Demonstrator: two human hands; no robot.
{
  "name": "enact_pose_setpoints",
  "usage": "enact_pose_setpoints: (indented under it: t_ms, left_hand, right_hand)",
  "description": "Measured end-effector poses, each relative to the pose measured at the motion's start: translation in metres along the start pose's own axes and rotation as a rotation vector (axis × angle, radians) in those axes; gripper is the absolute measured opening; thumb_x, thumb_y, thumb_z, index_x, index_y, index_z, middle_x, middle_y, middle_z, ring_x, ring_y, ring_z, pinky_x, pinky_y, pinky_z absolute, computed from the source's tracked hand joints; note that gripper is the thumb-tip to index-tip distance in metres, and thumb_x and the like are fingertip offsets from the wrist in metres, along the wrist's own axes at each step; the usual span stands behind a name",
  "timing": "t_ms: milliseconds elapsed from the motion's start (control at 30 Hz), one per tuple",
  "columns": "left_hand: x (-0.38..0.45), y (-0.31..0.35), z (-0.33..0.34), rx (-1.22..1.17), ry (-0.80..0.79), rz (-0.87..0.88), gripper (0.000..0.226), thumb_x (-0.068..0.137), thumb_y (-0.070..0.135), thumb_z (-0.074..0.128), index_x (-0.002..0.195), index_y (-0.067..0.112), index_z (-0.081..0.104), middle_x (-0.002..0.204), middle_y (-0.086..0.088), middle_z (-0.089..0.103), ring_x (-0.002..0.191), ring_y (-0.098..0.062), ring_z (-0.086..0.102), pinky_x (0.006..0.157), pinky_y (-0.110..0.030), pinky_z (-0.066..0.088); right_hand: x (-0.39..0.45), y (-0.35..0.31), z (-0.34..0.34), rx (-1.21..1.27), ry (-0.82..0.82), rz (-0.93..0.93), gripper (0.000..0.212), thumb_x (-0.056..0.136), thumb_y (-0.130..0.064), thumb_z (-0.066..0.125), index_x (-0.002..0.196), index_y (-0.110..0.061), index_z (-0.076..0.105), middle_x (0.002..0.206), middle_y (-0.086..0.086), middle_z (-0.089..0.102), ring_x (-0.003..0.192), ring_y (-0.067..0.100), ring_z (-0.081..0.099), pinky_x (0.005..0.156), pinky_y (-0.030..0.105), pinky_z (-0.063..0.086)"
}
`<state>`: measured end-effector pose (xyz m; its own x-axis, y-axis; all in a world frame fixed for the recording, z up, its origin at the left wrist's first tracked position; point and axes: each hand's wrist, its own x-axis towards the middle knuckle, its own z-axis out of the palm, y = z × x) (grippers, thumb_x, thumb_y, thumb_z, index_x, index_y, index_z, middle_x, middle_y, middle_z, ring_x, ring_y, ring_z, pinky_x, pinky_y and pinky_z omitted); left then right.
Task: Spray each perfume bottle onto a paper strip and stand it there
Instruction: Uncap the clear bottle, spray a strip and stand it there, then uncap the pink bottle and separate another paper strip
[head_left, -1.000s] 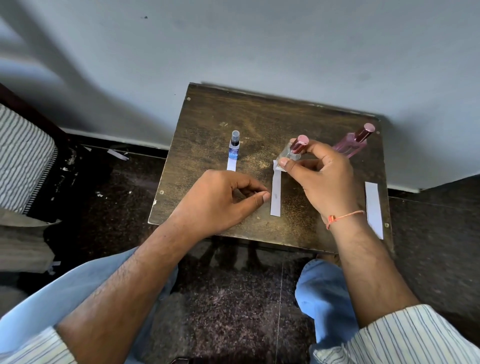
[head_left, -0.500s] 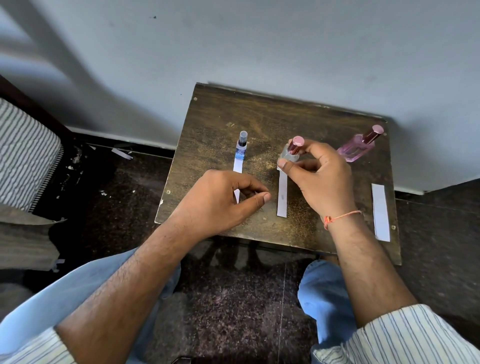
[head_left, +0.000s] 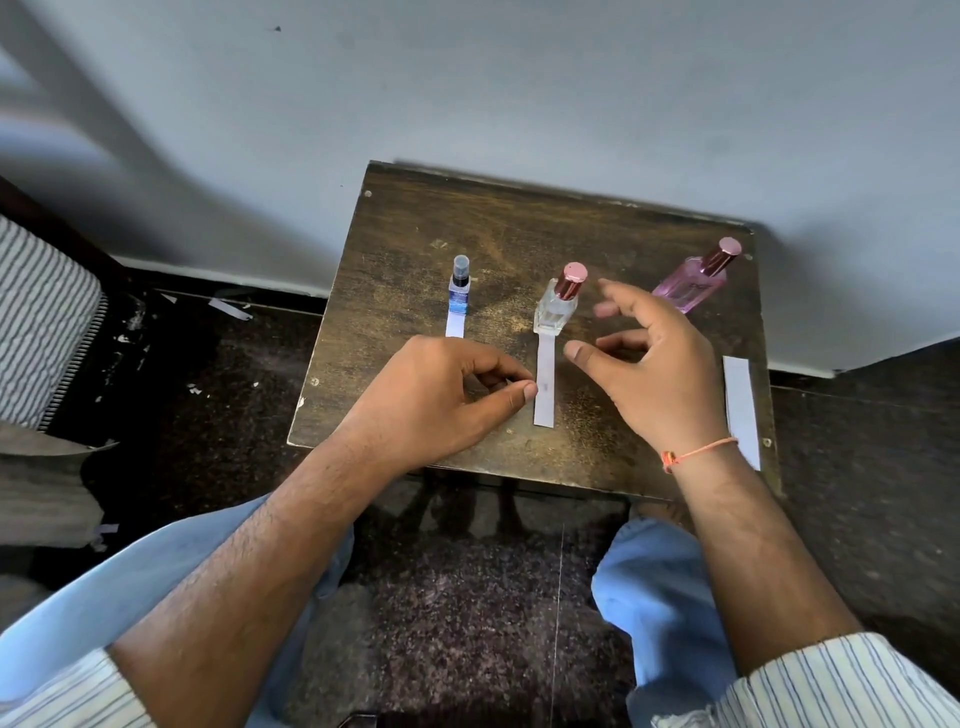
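A clear square bottle with a pink cap (head_left: 558, 306) stands on the far end of the middle paper strip (head_left: 545, 387). My right hand (head_left: 652, 364) hovers just right of it, fingers spread and empty. My left hand (head_left: 441, 397) rests on the table, its thumb tip at the left edge of that strip, fingers curled. A small blue spray bottle (head_left: 459, 287) stands on the left strip (head_left: 455, 326). A pink bottle (head_left: 696, 280) stands at the far right corner. A third strip (head_left: 742, 410) lies bare near the right edge.
The small dark wooden table (head_left: 415, 234) stands against a pale wall. My knees in light blue trousers are below its front edge. A striped cushion (head_left: 41, 322) is at the left, over a dark speckled floor.
My right hand has let go of the clear pink-capped bottle, which now stands on the middle strip, and has opened and drawn back to the right. My left hand stays put.
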<state>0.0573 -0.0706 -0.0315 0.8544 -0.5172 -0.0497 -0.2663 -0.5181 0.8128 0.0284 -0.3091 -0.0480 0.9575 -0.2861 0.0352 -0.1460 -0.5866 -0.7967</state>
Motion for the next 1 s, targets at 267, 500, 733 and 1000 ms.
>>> enact_pose_setpoints:
  t_ms: [267,500,733,1000]
  left_hand:
    - [0.008,0.013,0.025,-0.012,-0.042,-0.02,0.011,0.095,0.04,0.08,0.101,0.032,0.086,0.082,0.022,0.078,0.069,0.012,0.067,0.063,-0.005,0.043]
    - [0.015,0.023,0.042,-0.013,-0.061,0.031,0.009,0.095,0.04,0.08,0.099,0.034,0.085,0.075,0.025,0.074,0.062,-0.003,0.066,0.056,-0.008,0.041]
    - [0.021,0.029,0.044,-0.051,-0.093,0.034,0.007,0.095,0.041,0.08,0.097,0.036,0.084,0.075,0.034,0.069,0.05,-0.005,0.052,0.052,-0.007,0.035]
    - [0.02,0.029,0.035,-0.059,-0.063,0.032,0.008,0.096,0.036,0.081,0.1,0.031,0.086,0.079,0.021,0.077,0.058,0.004,0.063,0.057,-0.005,0.04]
  right_hand:
    - [-0.007,0.013,-0.034,-0.008,0.494,-0.122,0.033,0.083,-0.036,0.091,0.091,-0.022,0.062,0.091,0.003,0.067,0.071,0.024,0.061,0.065,0.036,0.054]
    - [0.005,0.034,-0.051,0.014,0.457,-0.02,0.064,0.084,-0.034,0.086,0.138,-0.015,0.058,0.136,-0.001,0.062,0.109,0.023,0.064,0.095,0.045,0.055]
    - [0.019,0.032,-0.056,0.031,0.265,0.092,0.073,0.091,-0.023,0.081,0.155,-0.032,0.047,0.15,-0.01,0.06,0.114,0.014,0.064,0.1,0.031,0.054]
    - [0.022,0.034,-0.052,0.036,0.249,0.088,0.046,0.091,-0.029,0.079,0.13,-0.045,0.062,0.129,-0.01,0.07,0.103,0.012,0.064,0.091,0.033,0.057]
